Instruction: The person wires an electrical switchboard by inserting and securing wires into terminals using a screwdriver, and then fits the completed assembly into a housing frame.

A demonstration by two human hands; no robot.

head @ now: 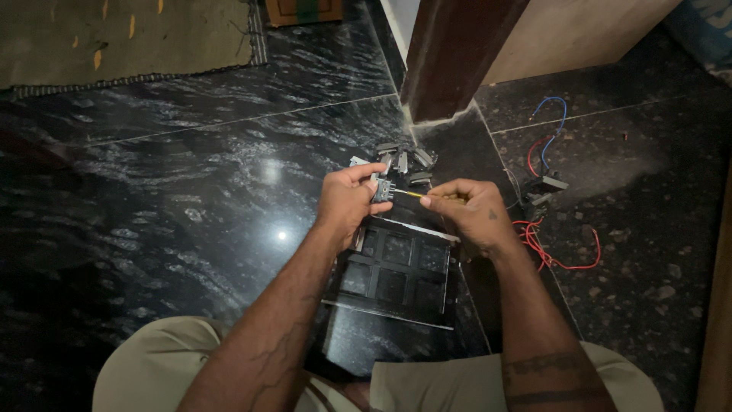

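Observation:
My left hand (347, 200) pinches a small grey switch module (380, 191) above the floor. My right hand (471, 214) grips a thin screwdriver (409, 194) with a yellow shaft, its tip pointing left into the module. Both hands hover over a black switch plate frame (396, 268) with several empty rectangular openings, lying on the floor between my knees.
Several loose grey switch modules (404, 159) lie just beyond my hands. Red wires (560, 255) and a blue wire (553, 122) trail on the black stone floor at right, by another small module (550, 185). A dark wooden door frame (451, 57) stands ahead; a mat (122, 38) lies top left.

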